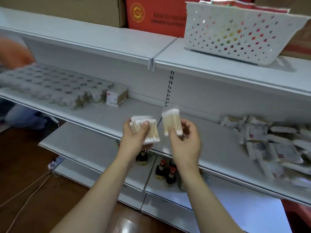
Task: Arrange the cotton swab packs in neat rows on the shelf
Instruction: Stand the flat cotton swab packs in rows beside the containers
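My left hand point(134, 140) grips a small stack of cotton swab packs point(149, 130), thumb on top. Just to its right, my right hand point(185, 140) pinches a single swab pack point(171, 122) held upright. Both hands hover in front of the middle shelf point(134, 115). On that shelf's left part stand neat rows of swab packs point(55, 86), ending with a boxed pack point(113, 98). A loose heap of packs point(272, 145) lies on the shelf to the right, blurred.
A white perforated basket point(239, 32) sits on the top shelf beside a red box point(154, 15) and cardboard cartons. Dark bottles point(166, 172) stand on the lower shelf below my hands. Another person's orange sleeve point(15, 52) shows at far left. Cables point(33, 185) run across the wooden floor.
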The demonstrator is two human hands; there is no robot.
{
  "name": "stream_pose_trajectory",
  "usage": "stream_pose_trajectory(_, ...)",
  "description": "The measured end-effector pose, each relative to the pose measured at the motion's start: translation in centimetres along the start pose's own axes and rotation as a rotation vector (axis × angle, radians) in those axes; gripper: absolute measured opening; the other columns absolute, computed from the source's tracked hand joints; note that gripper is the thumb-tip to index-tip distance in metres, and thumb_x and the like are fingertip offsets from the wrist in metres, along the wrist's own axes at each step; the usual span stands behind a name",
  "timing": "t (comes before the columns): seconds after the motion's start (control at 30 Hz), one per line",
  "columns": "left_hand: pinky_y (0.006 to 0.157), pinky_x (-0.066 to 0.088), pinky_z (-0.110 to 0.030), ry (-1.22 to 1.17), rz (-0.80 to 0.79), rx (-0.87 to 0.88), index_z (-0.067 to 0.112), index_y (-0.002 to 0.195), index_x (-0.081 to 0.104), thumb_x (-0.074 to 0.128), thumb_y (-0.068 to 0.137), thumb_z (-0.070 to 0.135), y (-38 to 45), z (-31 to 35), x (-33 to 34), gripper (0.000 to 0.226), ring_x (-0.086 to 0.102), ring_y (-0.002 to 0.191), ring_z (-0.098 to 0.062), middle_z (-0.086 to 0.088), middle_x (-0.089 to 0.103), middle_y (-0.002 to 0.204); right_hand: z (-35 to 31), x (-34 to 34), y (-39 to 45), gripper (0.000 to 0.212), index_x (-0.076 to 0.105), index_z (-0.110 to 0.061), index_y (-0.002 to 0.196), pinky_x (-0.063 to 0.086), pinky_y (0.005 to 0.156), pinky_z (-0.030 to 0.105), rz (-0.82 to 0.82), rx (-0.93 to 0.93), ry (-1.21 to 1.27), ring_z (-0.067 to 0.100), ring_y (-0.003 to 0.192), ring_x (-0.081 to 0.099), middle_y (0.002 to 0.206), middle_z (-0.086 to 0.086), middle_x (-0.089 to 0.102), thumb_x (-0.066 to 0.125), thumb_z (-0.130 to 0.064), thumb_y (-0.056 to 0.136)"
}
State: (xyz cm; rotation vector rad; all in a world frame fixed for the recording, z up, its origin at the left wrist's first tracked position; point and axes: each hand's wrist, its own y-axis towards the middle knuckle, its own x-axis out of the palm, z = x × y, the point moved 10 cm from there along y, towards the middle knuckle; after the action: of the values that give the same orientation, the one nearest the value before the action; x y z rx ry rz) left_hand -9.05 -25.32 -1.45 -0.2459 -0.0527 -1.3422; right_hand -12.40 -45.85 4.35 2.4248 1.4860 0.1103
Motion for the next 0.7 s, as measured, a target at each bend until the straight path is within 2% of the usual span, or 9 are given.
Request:
stream_pose_trajectory(0.07, 0.078, 0.062, -0.054, -0.015, 0.018, 0.011, 0.023, 0.139, 0.04, 0.064, 0.097, 0.041, 1.0, 0.6, -2.1, 0.052, 0.072, 0.1, -0.026, -0.008, 0.068, 0.118, -2.8, 4.3, -2.3, 0.025, 0.067, -0.019, 0.106, 0.045, 0.088, 0.016, -0.055, -0.296, -0.234, 0.008, 0.097, 0.059, 0.103, -0.003, 0.059, 0.074, -0.016, 0.083)
stream_pose_trajectory(0.13, 0.082, 0.061, -0.051, -0.009, 0.042, -0.001, 0.026, 0.14, 0.039, 0.057, 0.099, 0.046, 2.2, 1.1, -3.8, 0.049, 0.072, 0.099, -0.023, -0.005, 0.069, 0.116, -3.1, 8.4, -4.1, 0.028, 0.07, -0.012, 0.111, 0.047, 0.094, 0.025, -0.138, -0.406, -0.274, 0.017, 0.106, 0.058, 0.11, 0.001, 0.055, 0.069, -0.025, 0.086)
stream_pose_trajectory(0.17, 0.079, 0.062, -0.047, -0.019, 0.062, -0.015, 0.025, 0.14, 0.038, 0.054, 0.101, 0.045, 2.9, 1.2, -4.9, 0.047, 0.073, 0.096, -0.022, -0.005, 0.069, 0.114, -2.9, 9.9, -4.4, 0.031, 0.071, -0.012, 0.114, 0.046, 0.097, 0.027, -0.171, -0.408, -0.257, 0.018, 0.111, 0.057, 0.116, 0.002, 0.053, 0.065, -0.03, 0.089)
stream_pose_trajectory(0.3, 0.058, 0.057, -0.033, -0.128, 0.056, -0.08, 0.024, 0.134, 0.046, 0.048, 0.103, 0.045, 6.2, 1.2, -7.6, 0.037, 0.075, 0.083, -0.021, -0.008, 0.072, 0.106, -1.2, 14.1, -2.6, 0.023, 0.077, -0.017, 0.107, 0.041, 0.102, 0.017, -0.254, -0.287, -0.168, 0.007, 0.124, 0.051, 0.13, 0.0, 0.053, 0.059, -0.022, 0.093)
stream_pose_trajectory(0.4, 0.064, 0.06, -0.037, -0.117, 0.027, -0.07, 0.027, 0.131, 0.047, 0.05, 0.102, 0.045, 9.2, 2.0, -9.0, 0.034, 0.075, 0.085, -0.017, -0.003, 0.075, 0.102, -0.8, 16.7, -0.4, 0.019, 0.075, -0.019, 0.106, 0.046, 0.096, 0.016, -0.231, -0.246, -0.147, 0.004, 0.114, 0.058, 0.125, -0.004, 0.058, 0.066, -0.014, 0.089)
stream_pose_trajectory(0.47, 0.069, 0.062, -0.041, -0.093, 0.019, -0.055, 0.028, 0.13, 0.047, 0.052, 0.102, 0.042, 11.3, 2.9, -10.2, 0.031, 0.075, 0.087, -0.016, 0.0, 0.075, 0.104, -0.3, 19.1, 1.1, 0.029, 0.069, -0.026, 0.113, 0.051, 0.09, 0.019, -0.256, -0.135, -0.102, 0.001, 0.107, 0.061, 0.121, -0.008, 0.063, 0.072, -0.014, 0.087)
stream_pose_trajectory(0.57, 0.064, 0.061, -0.038, -0.035, 0.034, -0.025, 0.036, 0.117, 0.051, 0.053, 0.102, 0.037, 14.4, 4.8, -12.2, 0.014, 0.074, 0.087, -0.011, 0.005, 0.073, 0.108, 0.3, 23.5, 3.0, 0.053, 0.057, -0.049, 0.112, 0.052, 0.078, 0.015, -0.401, 0.082, 0.1, -0.003, 0.095, 0.067, 0.106, -0.015, 0.07, 0.075, -0.007, 0.085)
stream_pose_trajectory(0.63, 0.059, 0.06, -0.034, 0.022, 0.06, 0.022, 0.04, 0.115, 0.051, 0.054, 0.103, 0.036, 16.3, 6.4, -13.7, 0.013, 0.074, 0.087, -0.009, 0.011, 0.073, 0.104, 0.4, 26.6, 3.9, 0.06, 0.054, -0.059, 0.116, 0.053, 0.079, 0.016, -0.542, 0.112, 0.091, -0.001, 0.095, 0.068, 0.108, -0.016, 0.071, 0.076, -0.012, 0.085)
stream_pose_trajectory(0.7, 0.063, 0.062, -0.039, 0.036, 0.09, 0.034, 0.04, 0.119, 0.048, 0.059, 0.1, 0.037, 18.0, 7.1, -15.2, 0.022, 0.072, 0.094, -0.017, 0.005, 0.07, 0.111, 0.7, 29.0, 4.8, 0.058, 0.055, -0.054, 0.125, 0.055, 0.081, 0.018, -0.623, 0.117, 0.026, -0.001, 0.094, 0.068, 0.114, -0.013, 0.069, 0.074, -0.014, 0.088)
